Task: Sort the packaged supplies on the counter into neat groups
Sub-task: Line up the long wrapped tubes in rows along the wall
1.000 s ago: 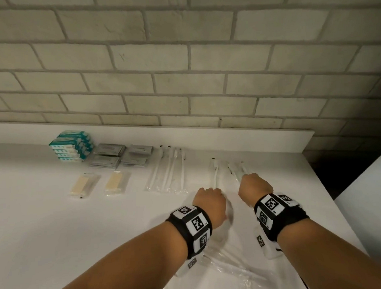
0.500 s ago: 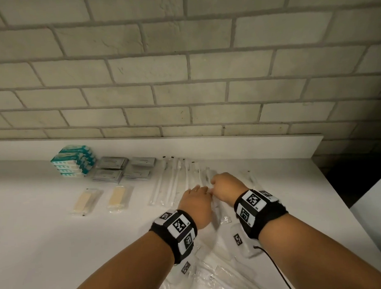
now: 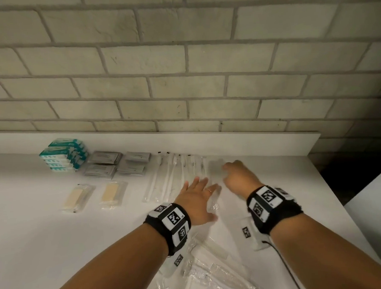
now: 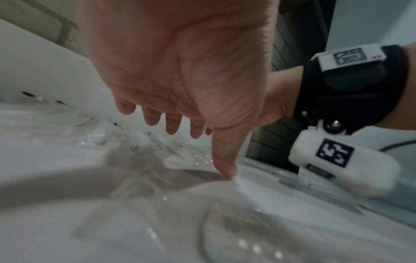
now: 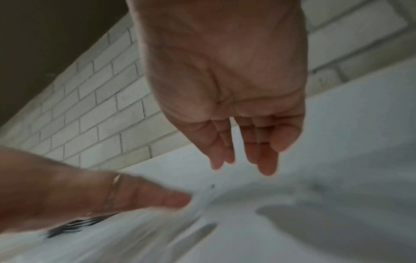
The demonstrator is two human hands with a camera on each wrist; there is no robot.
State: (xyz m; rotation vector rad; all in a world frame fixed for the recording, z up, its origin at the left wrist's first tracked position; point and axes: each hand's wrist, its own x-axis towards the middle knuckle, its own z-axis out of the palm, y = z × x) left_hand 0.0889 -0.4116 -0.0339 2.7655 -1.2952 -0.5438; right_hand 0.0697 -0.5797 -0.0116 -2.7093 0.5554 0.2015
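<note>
Clear-wrapped toothbrushes (image 3: 175, 177) rowed; hands (image 3: 197, 200) open.

A white counter (image 3: 37, 236) is seen below a brick wall (image 3: 182, 69). At left of centre, teal boxes (image 3: 63, 154), grey sachets (image 3: 117, 165) and two tan packets (image 3: 92, 196) are grouped. A row of wrapped toothbrushes (image 3: 173, 177) is laid at centre. The left hand (image 3: 198, 200), fingers spread, is held beside them; the right hand (image 3: 238, 175) is positioned just right. Clear wrapped combs (image 3: 211, 267) are piled at bottom centre.
</note>
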